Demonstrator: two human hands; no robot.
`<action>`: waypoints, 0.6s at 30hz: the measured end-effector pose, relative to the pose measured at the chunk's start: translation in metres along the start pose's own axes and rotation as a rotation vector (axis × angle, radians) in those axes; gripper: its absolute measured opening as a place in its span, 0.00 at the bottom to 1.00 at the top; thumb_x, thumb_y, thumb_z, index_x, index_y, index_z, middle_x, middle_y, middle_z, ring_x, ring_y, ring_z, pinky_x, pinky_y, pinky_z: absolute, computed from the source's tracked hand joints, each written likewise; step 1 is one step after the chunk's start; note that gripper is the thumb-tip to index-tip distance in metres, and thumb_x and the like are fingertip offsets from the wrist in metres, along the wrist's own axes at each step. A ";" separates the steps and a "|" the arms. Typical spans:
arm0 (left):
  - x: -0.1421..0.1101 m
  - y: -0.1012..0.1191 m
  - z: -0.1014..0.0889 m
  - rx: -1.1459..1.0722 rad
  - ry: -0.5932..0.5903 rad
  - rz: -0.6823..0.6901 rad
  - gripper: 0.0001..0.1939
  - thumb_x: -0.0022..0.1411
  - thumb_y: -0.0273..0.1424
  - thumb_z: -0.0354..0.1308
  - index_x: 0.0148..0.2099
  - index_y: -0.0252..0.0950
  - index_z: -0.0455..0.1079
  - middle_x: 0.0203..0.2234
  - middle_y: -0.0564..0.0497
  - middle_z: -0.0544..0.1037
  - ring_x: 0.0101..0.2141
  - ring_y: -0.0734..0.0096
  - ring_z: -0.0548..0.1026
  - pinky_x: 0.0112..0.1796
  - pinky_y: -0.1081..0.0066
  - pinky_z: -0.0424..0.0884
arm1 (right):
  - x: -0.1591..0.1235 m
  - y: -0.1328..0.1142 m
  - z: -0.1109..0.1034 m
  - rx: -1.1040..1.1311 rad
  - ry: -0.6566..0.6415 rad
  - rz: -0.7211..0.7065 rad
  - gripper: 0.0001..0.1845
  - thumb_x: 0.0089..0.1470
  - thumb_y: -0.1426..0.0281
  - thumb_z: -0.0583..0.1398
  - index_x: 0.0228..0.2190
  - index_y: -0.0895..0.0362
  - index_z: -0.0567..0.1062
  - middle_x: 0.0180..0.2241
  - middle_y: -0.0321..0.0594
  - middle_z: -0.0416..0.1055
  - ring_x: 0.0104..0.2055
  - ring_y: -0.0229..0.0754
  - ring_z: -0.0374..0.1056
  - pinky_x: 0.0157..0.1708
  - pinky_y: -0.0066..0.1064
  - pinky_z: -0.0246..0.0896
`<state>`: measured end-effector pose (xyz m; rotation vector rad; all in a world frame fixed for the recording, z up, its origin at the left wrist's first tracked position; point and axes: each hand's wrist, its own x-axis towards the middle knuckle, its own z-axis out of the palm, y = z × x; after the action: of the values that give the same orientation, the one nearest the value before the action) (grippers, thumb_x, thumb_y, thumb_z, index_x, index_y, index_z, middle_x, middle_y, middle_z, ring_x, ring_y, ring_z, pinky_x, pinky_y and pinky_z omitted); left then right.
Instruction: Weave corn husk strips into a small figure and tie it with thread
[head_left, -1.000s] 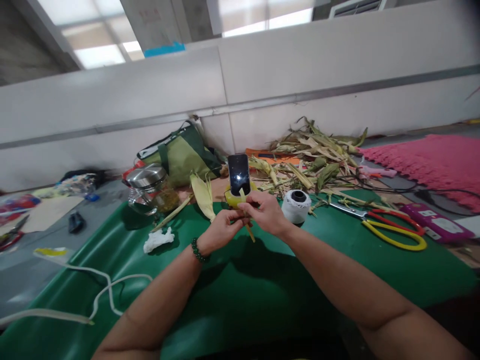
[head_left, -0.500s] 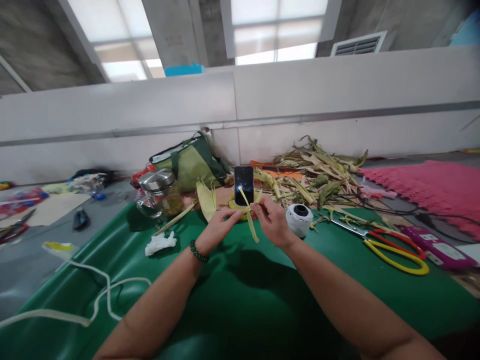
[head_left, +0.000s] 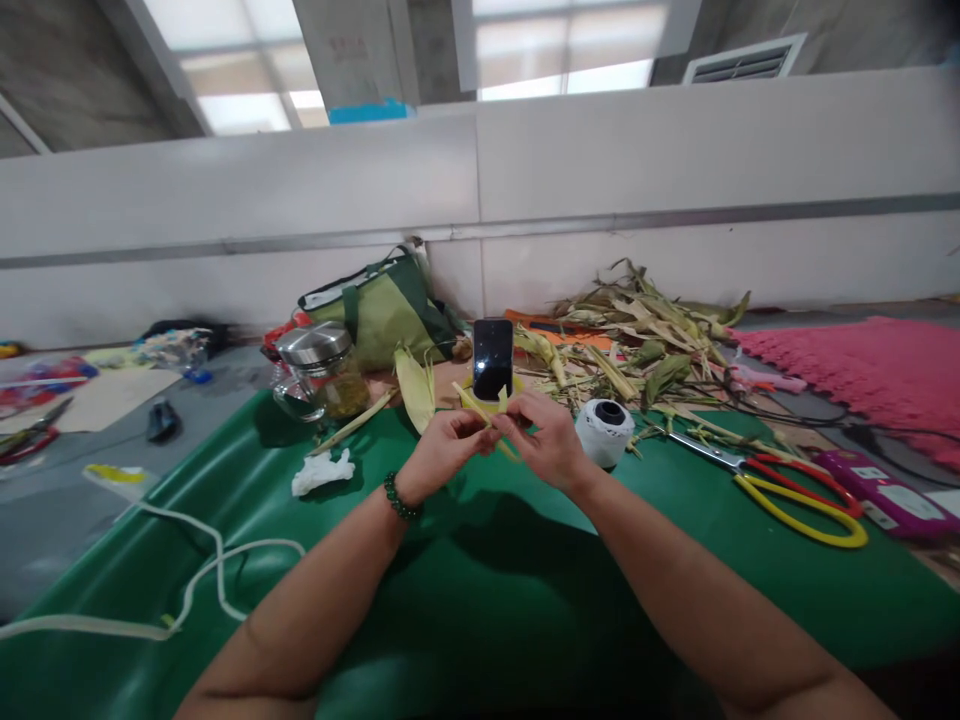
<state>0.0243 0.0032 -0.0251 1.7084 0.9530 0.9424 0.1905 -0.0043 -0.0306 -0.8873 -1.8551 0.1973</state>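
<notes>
Strips of pale yellow-green corn husk are pinched between both hands, held above the green mat. My left hand is closed on the husk, its fingertips meeting those of the other hand. My right hand is closed on the same husk from the right, with a short piece standing up past its fingers. Just behind the hands a phone leans upright. A loose corn husk lies to the left of it. Right of my right hand stands a spool of white thread.
Large scissors with red and yellow handles lie at right beside a purple package. Heaped dry husks fill the back. A glass jar, a green bag and crumpled tissue are at left. A white cord crosses the mat.
Both hands have drawn together until the fingertips meet. The husk strip that hung down between them is now largely covered by the fingers. The view has tilted slightly downward.
</notes>
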 end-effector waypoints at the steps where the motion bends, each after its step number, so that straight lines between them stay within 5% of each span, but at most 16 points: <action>1: -0.001 0.000 0.002 0.046 0.011 0.016 0.17 0.53 0.42 0.61 0.26 0.30 0.71 0.21 0.50 0.73 0.24 0.75 0.67 0.27 0.74 0.65 | 0.000 -0.001 0.000 -0.006 0.010 0.008 0.14 0.57 0.65 0.55 0.21 0.55 0.65 0.22 0.37 0.64 0.27 0.38 0.60 0.29 0.29 0.54; 6: -0.005 0.007 0.008 0.160 -0.047 0.110 0.12 0.57 0.36 0.56 0.32 0.31 0.73 0.26 0.49 0.76 0.29 0.71 0.70 0.31 0.73 0.67 | -0.003 -0.002 0.002 0.051 0.026 0.086 0.14 0.56 0.64 0.55 0.20 0.55 0.65 0.21 0.36 0.63 0.24 0.37 0.58 0.26 0.29 0.53; 11: -0.006 0.012 0.001 0.100 -0.094 0.044 0.12 0.57 0.37 0.56 0.32 0.32 0.73 0.23 0.50 0.76 0.28 0.70 0.72 0.32 0.72 0.68 | -0.002 -0.004 0.001 0.163 0.150 0.278 0.17 0.53 0.63 0.57 0.17 0.55 0.62 0.17 0.32 0.57 0.21 0.34 0.53 0.23 0.27 0.51; 18: -0.006 0.011 0.001 -0.078 -0.152 -0.077 0.24 0.59 0.48 0.52 0.29 0.32 0.72 0.21 0.50 0.73 0.25 0.73 0.69 0.28 0.74 0.65 | 0.003 -0.006 0.000 0.340 0.018 0.341 0.16 0.51 0.61 0.58 0.17 0.56 0.66 0.16 0.32 0.61 0.19 0.33 0.55 0.21 0.26 0.51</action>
<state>0.0247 -0.0056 -0.0155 1.6412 0.8639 0.7777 0.1875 -0.0065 -0.0255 -0.9521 -1.5801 0.6923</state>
